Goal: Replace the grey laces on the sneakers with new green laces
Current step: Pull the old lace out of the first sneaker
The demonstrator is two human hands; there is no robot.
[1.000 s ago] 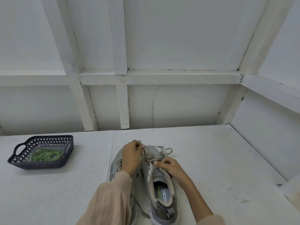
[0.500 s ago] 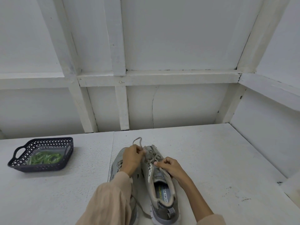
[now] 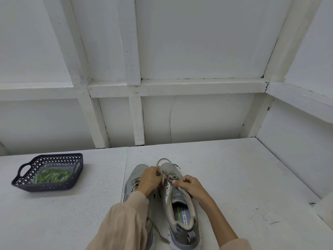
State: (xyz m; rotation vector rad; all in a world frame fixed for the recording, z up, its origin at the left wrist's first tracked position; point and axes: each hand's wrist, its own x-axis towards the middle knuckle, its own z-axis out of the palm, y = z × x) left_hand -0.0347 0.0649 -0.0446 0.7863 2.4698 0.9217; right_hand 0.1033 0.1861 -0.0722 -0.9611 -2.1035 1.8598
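Two grey sneakers stand side by side on the white table, toes pointing away from me. On the right sneaker [image 3: 180,210], my left hand [image 3: 149,179] pinches the grey lace [image 3: 163,161], which loops up over the toe. My right hand [image 3: 191,186] grips the right sneaker's tongue and upper eyelet edge. The left sneaker [image 3: 136,175] is partly hidden under my left arm and sleeve. Green laces [image 3: 52,175] lie in a clear bag inside a dark basket [image 3: 21,184] at the left.
The white table [image 3: 234,177] meets a white panelled wall at the back and another on the right. A small dark mark [image 3: 312,203] sits near the table's right edge.
The grey lace loop has been pulled up and away past the toe, then dropped lower over the toe. My left hand shifted slightly along the lacing; my right hand stays on the tongue.
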